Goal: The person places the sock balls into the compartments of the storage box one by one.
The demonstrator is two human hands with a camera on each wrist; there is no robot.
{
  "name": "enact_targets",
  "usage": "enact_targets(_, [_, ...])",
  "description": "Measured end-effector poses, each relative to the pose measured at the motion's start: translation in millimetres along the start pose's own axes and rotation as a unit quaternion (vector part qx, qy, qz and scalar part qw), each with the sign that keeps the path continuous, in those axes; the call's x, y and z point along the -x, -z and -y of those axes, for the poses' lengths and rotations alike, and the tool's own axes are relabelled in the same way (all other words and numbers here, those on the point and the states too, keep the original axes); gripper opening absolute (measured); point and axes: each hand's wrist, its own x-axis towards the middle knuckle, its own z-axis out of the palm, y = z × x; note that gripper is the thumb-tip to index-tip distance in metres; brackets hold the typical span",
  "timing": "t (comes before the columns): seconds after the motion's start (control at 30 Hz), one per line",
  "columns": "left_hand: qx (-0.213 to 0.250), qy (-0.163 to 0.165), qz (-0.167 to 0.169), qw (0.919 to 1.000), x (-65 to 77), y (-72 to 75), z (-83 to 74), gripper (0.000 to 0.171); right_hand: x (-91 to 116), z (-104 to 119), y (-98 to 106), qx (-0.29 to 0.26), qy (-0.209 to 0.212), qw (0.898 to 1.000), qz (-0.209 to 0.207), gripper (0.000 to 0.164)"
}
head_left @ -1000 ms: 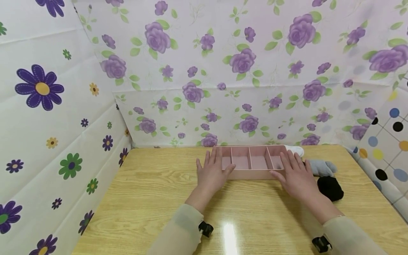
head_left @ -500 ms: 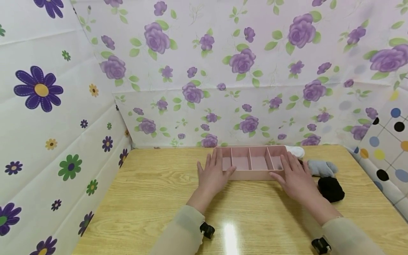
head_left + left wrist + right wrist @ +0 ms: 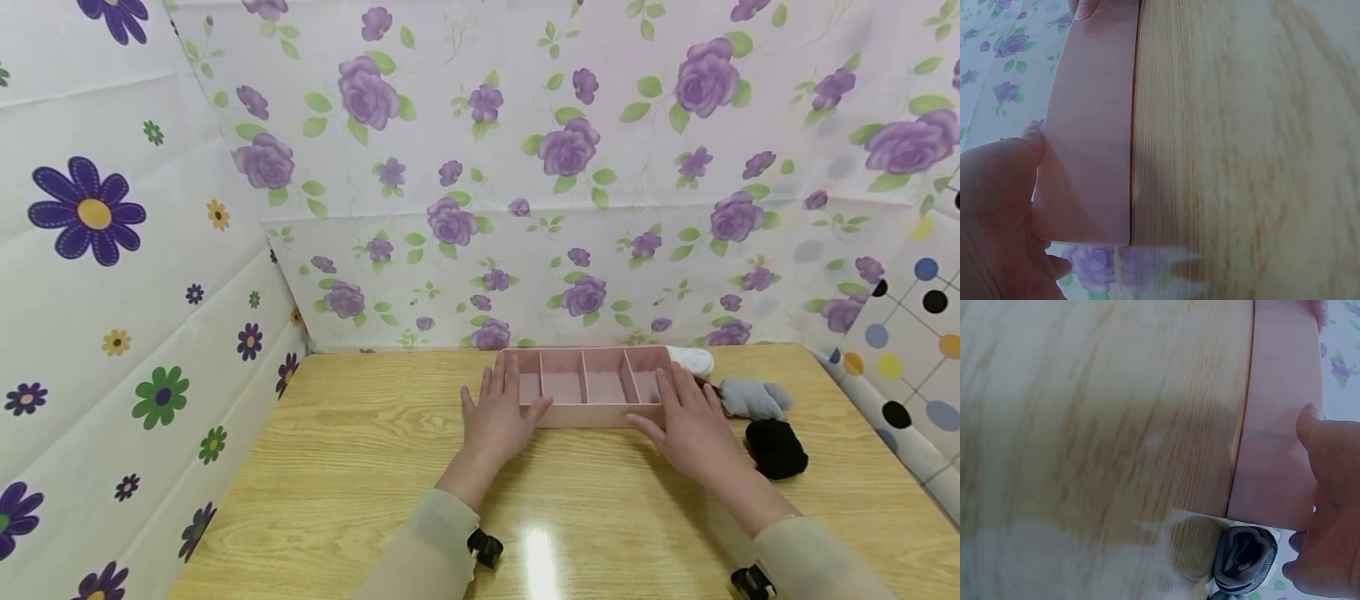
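A long pink box (image 3: 581, 416) with several compartments in a row lies at the back of the wooden table. My left hand (image 3: 495, 418) touches its left end, fingers straight along the end and thumb at the front rim. At the right end my right hand (image 3: 688, 429) rests in the mirrored pose, its fingertips hidden past the corner in the right wrist view. That view shows a rolled dark grey sock (image 3: 1244, 557) with a ribbed cuff just off the box's corner. The left wrist view shows the box's smooth front wall (image 3: 1094, 137) beside my thumb.
Right of the box lie a white rolled bundle (image 3: 692, 360), a light grey rolled one (image 3: 753, 399) and a black one (image 3: 776, 448), nearest my right wrist. Flowered cloth (image 3: 420, 275) hangs behind the table's back edge. A dotted cloth (image 3: 911, 358) borders the right side.
Hardly anything differs. Both hands keep their places at the ends of the box, and the head view shifts very slightly. The bundles lie as before.
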Motion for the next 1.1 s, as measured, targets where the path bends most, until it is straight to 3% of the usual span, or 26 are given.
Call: enact_targets(1.1, [0.019, 0.014, -0.033, 0.9992, 16.6, 4.0, 29.1, 0.103, 6.2, 37.3, -3.7, -0.047, 0.0, 0.999, -0.015, 0.109])
